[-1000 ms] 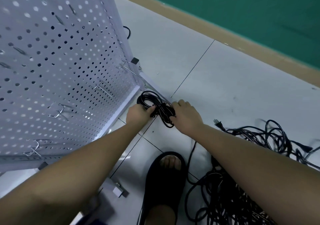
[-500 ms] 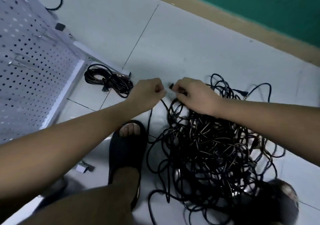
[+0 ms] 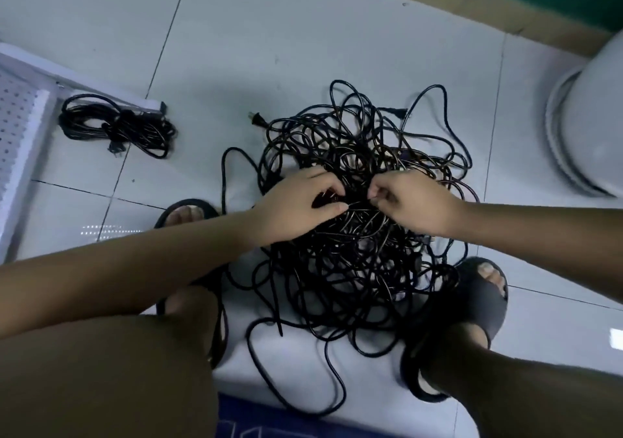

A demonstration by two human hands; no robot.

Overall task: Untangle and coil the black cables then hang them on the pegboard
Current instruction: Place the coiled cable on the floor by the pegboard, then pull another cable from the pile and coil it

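The tangled heap of black power cables [image 3: 357, 269] lies on the pale tiled floor [image 3: 303, 39], between the person's feet. Each foot is in a black open-toed sandal: the left sandal [image 3: 188, 205] is just beside the heap's left edge, and the right sandal [image 3: 472, 306] touches its lower right loops.

Both hands are on the upper middle of the heap, close together but apart.
- Left hand [image 3: 296, 208]: fingers curled down into the strands, thumb and forefinger closed on a cable.
- Right hand [image 3: 414, 205]: thumb and forefinger pinching a strand, remaining fingers folded under.

A two-pin black plug [image 3: 258, 120] projects from the heap's upper left rim.

A second cable, already wound into a tied black bundle [image 3: 114, 127], lies well apart to the left. It rests on the floor against the foot rail of the white perforated metal pegboard [image 3: 17, 127], not hung on it.

A white round plastic container [image 3: 586, 127] stands at the right edge, clear of the heap.
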